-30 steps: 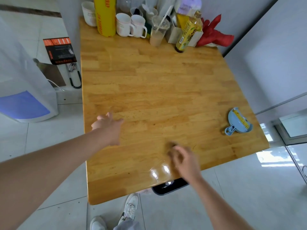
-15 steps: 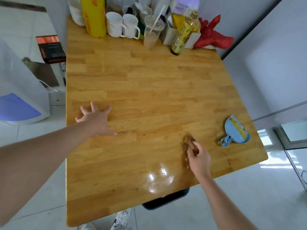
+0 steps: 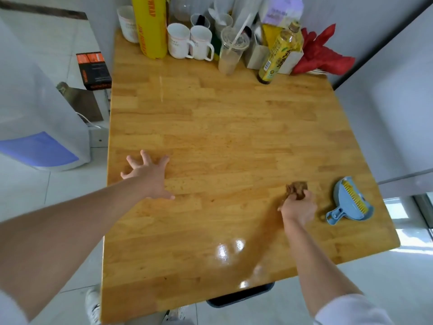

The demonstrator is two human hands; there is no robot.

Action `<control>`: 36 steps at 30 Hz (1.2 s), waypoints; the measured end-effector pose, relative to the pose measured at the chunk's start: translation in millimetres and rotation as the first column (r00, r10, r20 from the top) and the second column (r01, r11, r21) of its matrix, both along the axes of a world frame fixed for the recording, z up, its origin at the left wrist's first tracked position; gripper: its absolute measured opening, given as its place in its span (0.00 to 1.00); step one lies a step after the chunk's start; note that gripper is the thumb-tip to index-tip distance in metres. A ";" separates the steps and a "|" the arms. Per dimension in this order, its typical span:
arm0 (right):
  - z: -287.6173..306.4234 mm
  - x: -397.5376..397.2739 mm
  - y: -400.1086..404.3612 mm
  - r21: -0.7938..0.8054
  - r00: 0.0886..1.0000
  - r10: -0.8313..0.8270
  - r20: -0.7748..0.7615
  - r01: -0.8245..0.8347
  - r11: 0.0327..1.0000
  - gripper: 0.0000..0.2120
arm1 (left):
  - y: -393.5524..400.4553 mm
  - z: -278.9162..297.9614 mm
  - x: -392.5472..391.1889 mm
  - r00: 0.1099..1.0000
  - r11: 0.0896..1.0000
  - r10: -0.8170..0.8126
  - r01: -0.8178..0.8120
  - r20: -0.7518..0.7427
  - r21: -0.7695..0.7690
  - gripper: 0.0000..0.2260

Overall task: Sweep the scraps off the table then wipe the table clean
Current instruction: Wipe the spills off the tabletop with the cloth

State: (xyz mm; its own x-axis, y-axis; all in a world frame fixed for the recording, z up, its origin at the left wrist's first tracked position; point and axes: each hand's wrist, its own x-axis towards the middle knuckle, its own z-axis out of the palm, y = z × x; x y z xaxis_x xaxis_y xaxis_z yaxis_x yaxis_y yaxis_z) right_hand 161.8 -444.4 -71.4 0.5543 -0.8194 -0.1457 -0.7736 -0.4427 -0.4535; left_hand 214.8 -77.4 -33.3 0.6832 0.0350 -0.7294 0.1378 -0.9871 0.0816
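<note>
Head view | right hand (image 3: 297,208) hides most of brown cloth (image 3: 297,189)

Honey-brown wood table (image 3: 234,137); brown, possibly mottled cloth (image 3: 297,189); light-blue dustpan (image 3: 351,202), yellow comb.

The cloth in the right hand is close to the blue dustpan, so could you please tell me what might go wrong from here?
1. The right hand grips the cloth just beside the dustpan, which lies near the table edge; a wider stroke might knock it off.
2. The left hand presses flat on the wood close to a glossy, perhaps wet patch; it could slip.
3. Wiping farther back may bump the bottle or cup.
</note>
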 end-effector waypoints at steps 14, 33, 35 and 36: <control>-8.0 39.1 83.4 -0.060 0.990 0.138 0.000 -0.138 0.989 0.15 | 2.1 -3.7 0.1 1.000 1.000 -0.015 0.015 -0.019 -0.025 0.56; -12.0 -149.1 288.6 0.164 0.752 0.657 0.047 -0.655 0.738 0.13 | 14.7 -16.4 4.4 0.994 0.994 -0.088 0.083 -0.067 -0.077 0.55; -10.7 -191.4 309.8 0.239 0.497 0.864 0.076 -0.851 0.468 0.12 | 12.2 -15.8 3.4 0.990 0.991 -0.127 0.124 -0.060 -0.052 0.55; -8.2 -200.3 299.7 0.260 0.448 0.888 0.104 -0.874 0.411 0.12 | 13.1 -17.2 3.6 0.988 0.989 -0.141 0.139 -0.062 -0.042 0.56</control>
